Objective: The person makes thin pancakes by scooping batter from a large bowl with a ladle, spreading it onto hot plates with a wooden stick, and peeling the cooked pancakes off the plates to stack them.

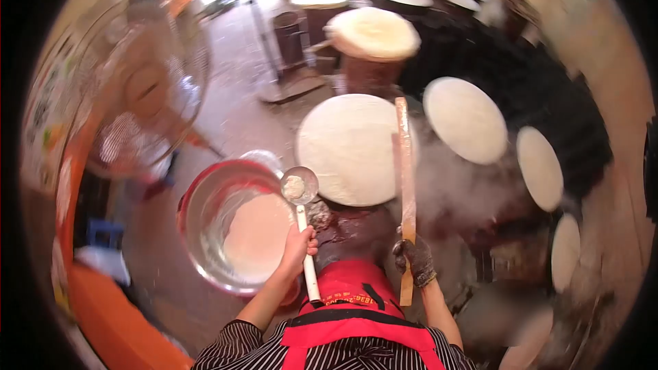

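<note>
My left hand (299, 245) grips the white handle of a ladle (302, 218). A little pale batter sits in the ladle's round bowl, which is above the right rim of a large metal basin (194, 250). Inside the basin lies pale batter (257, 238). My right hand (415, 259), in a dark, stained glove, is closed around a long flat wooden scraper (404, 171). The scraper points away from me and passes over the right edge of a large round pale flatbread (346, 149) spread straight ahead. Whether it touches the flatbread, I cannot tell.
Steam rises right of the scraper. Several more pale rounds, including one nearby (466, 120) and another (539, 168), curve along the right. A stack of flatbreads (373, 33) stands behind. A wire-caged fan (140, 89) is at left.
</note>
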{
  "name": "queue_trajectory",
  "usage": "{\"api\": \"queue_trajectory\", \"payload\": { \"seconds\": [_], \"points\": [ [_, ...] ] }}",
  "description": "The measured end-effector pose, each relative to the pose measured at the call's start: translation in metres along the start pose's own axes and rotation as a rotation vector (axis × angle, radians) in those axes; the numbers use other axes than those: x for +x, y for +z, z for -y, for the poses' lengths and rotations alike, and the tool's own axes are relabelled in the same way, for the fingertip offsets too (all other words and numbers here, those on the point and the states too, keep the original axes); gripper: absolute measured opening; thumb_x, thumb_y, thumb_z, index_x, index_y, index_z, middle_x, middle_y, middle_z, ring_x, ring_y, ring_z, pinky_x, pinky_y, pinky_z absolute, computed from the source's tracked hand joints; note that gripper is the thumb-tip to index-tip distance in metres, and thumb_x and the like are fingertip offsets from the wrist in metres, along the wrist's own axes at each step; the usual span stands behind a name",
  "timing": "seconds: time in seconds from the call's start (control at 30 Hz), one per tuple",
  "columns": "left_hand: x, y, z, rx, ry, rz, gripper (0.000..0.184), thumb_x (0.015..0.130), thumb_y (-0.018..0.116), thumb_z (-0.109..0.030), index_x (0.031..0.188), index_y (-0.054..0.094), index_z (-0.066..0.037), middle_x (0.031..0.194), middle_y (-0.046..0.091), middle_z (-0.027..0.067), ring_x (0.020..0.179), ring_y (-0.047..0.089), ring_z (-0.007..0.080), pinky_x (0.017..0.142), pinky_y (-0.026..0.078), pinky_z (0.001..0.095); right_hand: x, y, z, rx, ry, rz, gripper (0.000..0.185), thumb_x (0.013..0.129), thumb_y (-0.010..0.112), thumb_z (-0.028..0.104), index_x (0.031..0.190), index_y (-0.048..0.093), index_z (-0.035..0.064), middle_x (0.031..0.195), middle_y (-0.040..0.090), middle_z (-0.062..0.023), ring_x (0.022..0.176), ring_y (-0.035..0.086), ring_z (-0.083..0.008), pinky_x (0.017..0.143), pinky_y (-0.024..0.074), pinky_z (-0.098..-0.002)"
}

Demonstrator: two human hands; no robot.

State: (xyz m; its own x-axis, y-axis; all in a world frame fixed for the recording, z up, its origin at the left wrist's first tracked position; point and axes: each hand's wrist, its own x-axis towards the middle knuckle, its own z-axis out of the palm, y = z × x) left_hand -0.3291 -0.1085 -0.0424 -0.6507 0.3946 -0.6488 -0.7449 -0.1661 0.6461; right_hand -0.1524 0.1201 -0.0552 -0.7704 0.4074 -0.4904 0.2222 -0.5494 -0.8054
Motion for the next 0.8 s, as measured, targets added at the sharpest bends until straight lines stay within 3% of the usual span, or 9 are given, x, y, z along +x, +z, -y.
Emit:
{"api": "queue_trajectory", "payload": {
  "seconds": [0.2, 0.3, 0.37, 0.47, 0.53, 0.6, 0.67, 0.73, 0.8],
  "points": [
    [0.059, 0.127, 0.013, 0.245, -0.238, 0.465, 0.012, 0.086, 0.045, -0.006, 0.098, 0.043, -0.007, 0.068, 0.04, 0.0019, 0.047, 0.033, 0.0052, 0.035, 0.026, 0.0159, -0.072, -0.07, -0.009, 0.228, -0.071, -0.343, 0.031, 0.085, 0.055, 0.02, 0.111, 0.05, 0.0033, 0.065, 0.057, -0.0062, 0.038, 0.046, -0.0115, 0.034, 0.0353, -0.0245],
    [0.075, 0.2, 0.033, 0.379, -0.46, 0.626, 0.016, 0.086, 0.046, -0.005, 0.101, 0.043, -0.004, 0.071, 0.042, 0.0036, 0.048, 0.032, 0.0053, 0.036, 0.025, 0.0157, -0.095, -0.101, -0.028, 0.348, -0.093, -0.595, 0.023, 0.082, 0.061, 0.027, 0.093, 0.058, 0.0072, 0.054, 0.05, -0.0013, 0.034, 0.04, -0.01, 0.03, 0.03, -0.0239],
    [0.088, 0.245, 0.056, 0.364, -0.716, 0.734, 0.016, 0.086, 0.045, -0.004, 0.102, 0.043, -0.002, 0.072, 0.042, 0.0045, 0.048, 0.032, 0.0055, 0.036, 0.027, 0.0146, -0.115, -0.116, -0.031, 0.49, -0.067, -0.712, 0.021, 0.078, 0.065, 0.031, 0.079, 0.059, 0.011, 0.047, 0.043, 0.0012, 0.031, 0.036, -0.009, 0.029, 0.0263, -0.0242],
    [0.091, 0.308, 0.095, 0.336, -1.195, 0.723, 0.014, 0.087, 0.044, -0.005, 0.1, 0.044, 0.0, 0.072, 0.043, 0.0056, 0.048, 0.033, 0.0059, 0.035, 0.029, 0.0148, -0.153, -0.139, -0.057, 0.572, 0.022, -0.874, 0.022, 0.077, 0.067, 0.032, 0.081, 0.06, 0.0109, 0.054, 0.048, 0.0007, 0.038, 0.042, -0.0086, 0.034, 0.0325, -0.0238],
    [0.08, 0.344, 0.121, 0.37, -1.372, 0.687, 0.013, 0.087, 0.043, -0.005, 0.098, 0.044, 0.001, 0.072, 0.043, 0.006, 0.048, 0.033, 0.0063, 0.035, 0.03, 0.0151, -0.148, -0.172, -0.119, -0.133, -0.161, -1.313, 0.032, 0.077, 0.063, 0.039, 0.087, 0.06, 0.0083, 0.069, 0.058, -0.0075, 0.056, 0.056, -0.02, 0.049, 0.0444, -0.0314],
    [0.066, 0.372, 0.145, 0.462, -1.428, 0.649, 0.012, 0.088, 0.043, -0.005, 0.097, 0.044, 0.002, 0.072, 0.043, 0.0061, 0.049, 0.034, 0.0067, 0.035, 0.03, 0.0155, -0.191, -0.173, -0.082, -0.646, 0.505, -1.487, 0.036, 0.077, 0.06, 0.04, 0.092, 0.059, 0.0068, 0.078, 0.061, -0.0128, 0.067, 0.06, -0.0266, 0.058, 0.0475, -0.0357],
    [0.062, 0.396, 0.17, 0.522, -1.479, 0.665, 0.011, 0.088, 0.043, -0.005, 0.096, 0.043, 0.002, 0.073, 0.042, 0.0053, 0.05, 0.034, 0.007, 0.034, 0.031, 0.0156, -0.187, -0.22, -0.153, -0.909, 0.264, -1.974, 0.037, 0.077, 0.056, 0.04, 0.097, 0.057, 0.0082, 0.087, 0.06, -0.0172, 0.072, 0.06, -0.0328, 0.062, 0.0477, -0.0416],
    [0.047, 0.425, 0.194, 0.562, -1.457, 0.711, 0.011, 0.087, 0.043, -0.005, 0.096, 0.043, 0.001, 0.073, 0.042, 0.0051, 0.051, 0.035, 0.0072, 0.034, 0.03, 0.0157, -0.234, -0.205, -0.063, -0.62, 0.509, -1.82, 0.037, 0.078, 0.054, 0.036, 0.105, 0.053, 0.0112, 0.093, 0.057, -0.0171, 0.075, 0.06, -0.0319, 0.065, 0.0478, -0.0417],
    [0.038, 0.447, 0.212, 0.668, -1.384, 0.793, 0.012, 0.087, 0.045, -0.006, 0.098, 0.043, 0.0, 0.073, 0.043, 0.0051, 0.051, 0.035, 0.0075, 0.034, 0.031, 0.0155, -0.243, -0.224, -0.072, -0.463, 0.575, -1.916, 0.038, 0.076, 0.055, 0.031, 0.111, 0.051, 0.0159, 0.095, 0.056, -0.016, 0.08, 0.06, -0.0332, 0.068, 0.0476, -0.0431]
  ]
}}
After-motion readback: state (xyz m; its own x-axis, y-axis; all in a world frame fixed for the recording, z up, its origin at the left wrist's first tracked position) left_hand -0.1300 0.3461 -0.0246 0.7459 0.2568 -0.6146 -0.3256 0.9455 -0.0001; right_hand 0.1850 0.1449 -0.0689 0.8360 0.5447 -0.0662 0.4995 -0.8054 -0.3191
